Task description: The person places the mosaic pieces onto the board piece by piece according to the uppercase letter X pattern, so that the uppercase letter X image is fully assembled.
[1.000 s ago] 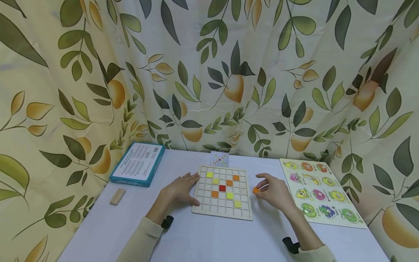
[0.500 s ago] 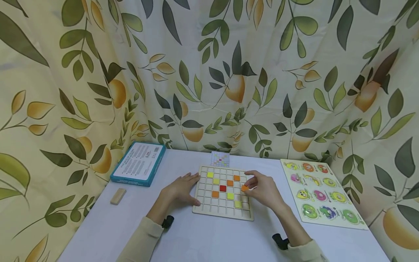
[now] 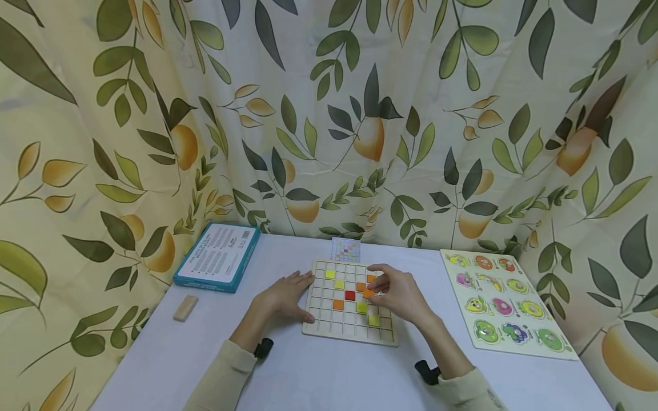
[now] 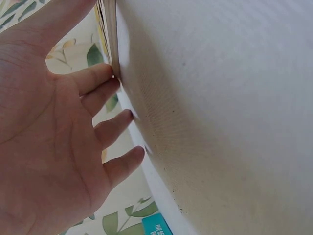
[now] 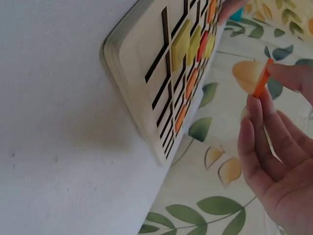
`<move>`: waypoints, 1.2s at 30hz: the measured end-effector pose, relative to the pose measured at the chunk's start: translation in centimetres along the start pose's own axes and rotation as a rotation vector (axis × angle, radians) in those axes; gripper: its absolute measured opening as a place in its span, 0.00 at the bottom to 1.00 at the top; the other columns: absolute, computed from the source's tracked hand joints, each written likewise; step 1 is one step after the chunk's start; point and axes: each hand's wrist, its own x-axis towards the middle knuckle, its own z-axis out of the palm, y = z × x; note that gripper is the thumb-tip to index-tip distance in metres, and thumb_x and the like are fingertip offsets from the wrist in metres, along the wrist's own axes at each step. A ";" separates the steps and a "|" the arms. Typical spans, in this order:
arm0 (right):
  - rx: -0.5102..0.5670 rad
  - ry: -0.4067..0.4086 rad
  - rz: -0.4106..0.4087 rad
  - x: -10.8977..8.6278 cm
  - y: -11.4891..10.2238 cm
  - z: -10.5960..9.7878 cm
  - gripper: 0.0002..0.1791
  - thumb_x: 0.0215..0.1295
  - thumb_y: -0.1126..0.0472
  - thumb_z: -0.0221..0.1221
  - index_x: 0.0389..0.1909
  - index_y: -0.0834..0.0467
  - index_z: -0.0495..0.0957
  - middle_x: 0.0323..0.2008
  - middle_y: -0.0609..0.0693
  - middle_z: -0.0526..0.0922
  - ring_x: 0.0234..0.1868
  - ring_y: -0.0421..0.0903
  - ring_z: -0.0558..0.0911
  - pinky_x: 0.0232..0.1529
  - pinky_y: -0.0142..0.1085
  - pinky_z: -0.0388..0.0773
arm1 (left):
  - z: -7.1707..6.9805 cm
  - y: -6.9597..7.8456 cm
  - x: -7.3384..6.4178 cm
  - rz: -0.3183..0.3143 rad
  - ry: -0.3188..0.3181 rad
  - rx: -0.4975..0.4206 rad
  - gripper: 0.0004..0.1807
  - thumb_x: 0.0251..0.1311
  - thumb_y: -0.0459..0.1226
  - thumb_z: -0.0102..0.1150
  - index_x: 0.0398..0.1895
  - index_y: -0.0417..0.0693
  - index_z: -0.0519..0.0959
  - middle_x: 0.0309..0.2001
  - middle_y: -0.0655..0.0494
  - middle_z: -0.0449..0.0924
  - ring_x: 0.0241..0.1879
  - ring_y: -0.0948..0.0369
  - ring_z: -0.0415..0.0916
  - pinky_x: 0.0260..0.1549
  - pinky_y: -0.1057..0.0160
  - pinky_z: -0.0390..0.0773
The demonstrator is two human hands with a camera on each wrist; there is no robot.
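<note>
A wooden grid board [image 3: 321, 325] lies in the middle of the table. In its cells sit several yellow, orange and red square tiles, such as the red tile [image 3: 350, 295]. My left hand [image 3: 281, 298] rests at the board's left edge, fingers spread, thumb near the front corner; in the left wrist view its fingertips [image 4: 131, 115] touch the edge and the tabletop. Between thumb and fingertips, my right hand [image 3: 403, 294] pinches an orange square tile [image 5: 263, 78]. That tile is over the board's right half, right of the red tile; the right wrist view shows it tilted and above the surface.
Behind the board is a small pattern card [image 3: 346, 249]. A blue box [image 3: 216, 257] lies at the back left, with a small wooden block [image 3: 185, 308] in front of it. To the right lies a fruit puzzle board [image 3: 506, 302]. A leaf-patterned curtain [image 3: 329, 188] hangs behind the table.
My right hand has moved left with the orange tile, from beside the board to over its cells. The left hand has stayed at the board's left edge.
</note>
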 end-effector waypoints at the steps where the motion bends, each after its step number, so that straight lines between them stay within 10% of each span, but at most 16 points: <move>1: 0.008 -0.004 -0.005 0.1 -0.1 0.1 0.37 0.49 0.68 0.79 0.63 0.60 0.78 0.36 0.48 0.90 0.39 0.47 0.88 0.49 0.47 0.87 | 0.1 -0.1 0.1 0.000 0.003 -0.003 0.60 0.49 0.61 0.78 0.83 0.54 0.58 0.84 0.58 0.52 0.83 0.51 0.43 0.80 0.43 0.49; 36: 0.100 -0.131 -0.054 2.4 -2.7 6.6 0.35 0.48 0.69 0.80 0.60 0.63 0.80 0.33 0.46 0.89 0.33 0.38 0.86 0.38 0.33 0.86 | -0.2 -0.5 0.3 0.014 -0.018 0.030 0.61 0.49 0.65 0.75 0.84 0.54 0.58 0.83 0.58 0.53 0.83 0.51 0.45 0.79 0.43 0.52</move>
